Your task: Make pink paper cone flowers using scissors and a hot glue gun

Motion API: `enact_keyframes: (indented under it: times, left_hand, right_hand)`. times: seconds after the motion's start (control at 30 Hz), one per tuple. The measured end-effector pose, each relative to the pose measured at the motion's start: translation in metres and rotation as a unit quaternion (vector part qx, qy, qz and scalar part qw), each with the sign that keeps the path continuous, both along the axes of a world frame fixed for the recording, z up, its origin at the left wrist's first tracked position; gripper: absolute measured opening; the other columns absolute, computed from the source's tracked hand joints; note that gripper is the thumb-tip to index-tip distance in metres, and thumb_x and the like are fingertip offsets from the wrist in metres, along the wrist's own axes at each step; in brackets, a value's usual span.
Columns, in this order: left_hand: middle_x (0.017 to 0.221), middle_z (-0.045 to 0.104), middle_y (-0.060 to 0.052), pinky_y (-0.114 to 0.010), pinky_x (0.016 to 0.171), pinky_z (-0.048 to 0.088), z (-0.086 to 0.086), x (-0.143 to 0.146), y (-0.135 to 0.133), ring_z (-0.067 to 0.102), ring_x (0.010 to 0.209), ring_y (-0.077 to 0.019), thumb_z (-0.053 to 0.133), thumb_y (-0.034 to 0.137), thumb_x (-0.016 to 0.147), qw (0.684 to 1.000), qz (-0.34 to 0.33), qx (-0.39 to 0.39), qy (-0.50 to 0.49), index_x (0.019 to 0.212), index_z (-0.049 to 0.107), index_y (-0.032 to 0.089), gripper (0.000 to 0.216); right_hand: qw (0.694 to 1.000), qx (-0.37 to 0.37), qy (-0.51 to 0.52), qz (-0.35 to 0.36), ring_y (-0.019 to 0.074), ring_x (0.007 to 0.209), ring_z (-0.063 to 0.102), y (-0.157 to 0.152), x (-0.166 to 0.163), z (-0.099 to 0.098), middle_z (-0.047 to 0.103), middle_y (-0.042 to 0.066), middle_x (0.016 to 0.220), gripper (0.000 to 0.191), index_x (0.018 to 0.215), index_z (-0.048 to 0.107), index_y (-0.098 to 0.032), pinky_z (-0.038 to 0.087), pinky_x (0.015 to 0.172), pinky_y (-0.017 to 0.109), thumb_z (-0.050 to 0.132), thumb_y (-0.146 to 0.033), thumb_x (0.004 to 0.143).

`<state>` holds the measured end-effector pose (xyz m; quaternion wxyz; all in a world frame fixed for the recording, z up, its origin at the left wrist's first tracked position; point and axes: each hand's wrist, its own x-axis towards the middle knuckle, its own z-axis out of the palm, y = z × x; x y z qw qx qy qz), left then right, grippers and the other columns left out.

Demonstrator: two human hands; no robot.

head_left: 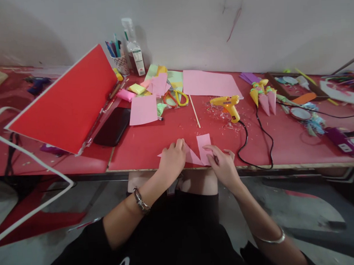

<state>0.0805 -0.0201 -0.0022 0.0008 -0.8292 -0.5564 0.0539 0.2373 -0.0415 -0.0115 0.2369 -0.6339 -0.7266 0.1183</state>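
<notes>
A small pink paper piece (201, 148), partly folded into a triangle, lies at the near edge of the red table (154, 141). My left hand (172, 159) rests on its left part with the fingers curled down, pressing the fold. My right hand (222, 163) pinches the paper's right edge between thumb and fingers. A yellow glue gun (227, 105) stands just beyond, its black cord (261, 142) looping to the table edge on the right.
A red folder (67, 102) leans at the left over a black phone (113, 126). Pink sheets (208, 83), scissors (175, 98), a thin wooden stick (194, 116), a pen cup (119, 59) and a bottle (134, 48) lie further back. Paper cones (263, 97) and craft clutter fill the right.
</notes>
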Motion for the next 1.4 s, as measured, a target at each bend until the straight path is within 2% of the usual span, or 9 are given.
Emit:
enact_keyframes:
  times: [0.33,0.53,0.7,0.83,0.93,1.0,1.13,1.27,1.4]
  left_hand:
    - [0.104,0.051,-0.013,-0.027,0.059,0.046,0.001,0.000,0.000,0.055,0.080,-0.0178,0.022,0.003,0.082,1.000,0.004,0.002,-0.014,0.121,0.039,0.008,0.042]
    - [0.104,0.052,-0.011,-0.026,0.062,0.045,0.003,-0.003,0.002,0.054,0.083,-0.0160,0.025,0.006,0.083,1.000,0.009,-0.003,-0.017,0.123,0.037,0.011,0.042]
    - [0.108,0.052,-0.013,-0.035,0.078,0.043,0.002,-0.012,0.001,0.048,0.099,-0.0227,0.042,0.032,0.083,0.996,0.021,0.043,-0.076,0.122,0.040,0.009,0.045]
    - [0.111,0.051,-0.014,-0.039,0.080,0.041,0.000,-0.018,-0.004,0.047,0.100,-0.0264,0.050,0.048,0.075,0.990,0.058,0.071,-0.108,0.115,0.046,0.009,0.056]
    - [0.102,0.054,-0.013,-0.038,0.075,0.043,-0.001,-0.021,-0.007,0.049,0.095,-0.0265,0.053,0.050,0.072,0.987,0.059,0.065,-0.132,0.104,0.052,0.011,0.050]
    - [0.094,0.055,-0.011,-0.036,0.072,0.044,-0.002,-0.024,-0.006,0.051,0.091,-0.0253,0.054,0.048,0.072,0.985,0.056,0.062,-0.149,0.096,0.054,0.013,0.043]
    - [0.088,0.055,-0.010,-0.034,0.069,0.046,-0.010,-0.033,0.002,0.053,0.086,-0.0242,0.057,0.046,0.070,0.979,0.062,0.086,-0.173,0.091,0.054,0.012,0.041]
    - [0.095,0.057,-0.013,-0.035,0.073,0.047,-0.022,-0.045,0.010,0.054,0.090,-0.0244,0.062,0.041,0.067,0.969,0.035,0.129,-0.209,0.100,0.050,0.009,0.047]
    - [0.096,0.059,-0.011,-0.035,0.077,0.047,-0.026,-0.051,0.011,0.056,0.091,-0.0233,0.065,0.036,0.066,0.962,0.021,0.114,-0.248,0.102,0.050,0.010,0.047]
  right_hand:
    - [0.997,0.050,0.011,-0.063,0.0168,0.062,0.057,-0.004,0.026,0.000,0.066,0.003,0.074,0.023,0.085,0.057,-0.021,0.035,0.072,0.033,0.035,-0.022,0.078]
    - [0.996,0.061,0.050,-0.048,0.0201,0.075,0.059,-0.004,0.024,0.003,0.066,0.007,0.084,0.022,0.084,0.056,-0.020,0.038,0.075,0.036,0.036,-0.022,0.077]
    - [0.990,0.063,0.122,0.019,0.0194,0.087,0.059,0.010,0.013,0.010,0.064,0.008,0.090,0.021,0.089,0.054,-0.018,0.044,0.076,0.032,0.038,-0.021,0.077]
    - [0.984,0.024,0.164,0.070,0.0152,0.071,0.060,0.027,-0.003,0.028,0.062,0.007,0.093,0.022,0.095,0.052,-0.018,0.047,0.068,0.029,0.040,-0.019,0.076]
    - [0.975,-0.013,0.194,0.109,0.0061,0.045,0.050,0.049,-0.021,0.043,0.060,0.005,0.097,0.025,0.099,0.049,-0.018,0.047,0.057,0.026,0.040,-0.017,0.076]
    - [0.962,-0.031,0.235,0.136,0.0025,0.039,0.045,0.070,-0.034,0.049,0.057,0.005,0.102,0.029,0.101,0.048,-0.018,0.046,0.050,0.023,0.040,-0.014,0.074]
    - [0.942,-0.060,0.288,0.162,0.0031,0.047,0.052,0.132,-0.063,0.054,0.055,0.004,0.101,0.028,0.094,0.050,-0.017,0.047,0.056,0.023,0.041,-0.008,0.070]
    - [0.962,-0.055,0.254,0.083,0.0047,0.050,0.053,0.194,-0.087,0.052,0.056,0.003,0.095,0.031,0.088,0.054,-0.014,0.048,0.061,0.024,0.038,-0.001,0.065]
    - [0.968,-0.030,0.245,0.042,0.0146,0.083,0.056,0.225,-0.098,0.041,0.054,0.006,0.102,0.038,0.096,0.053,-0.014,0.044,0.081,0.032,0.043,-0.001,0.061]
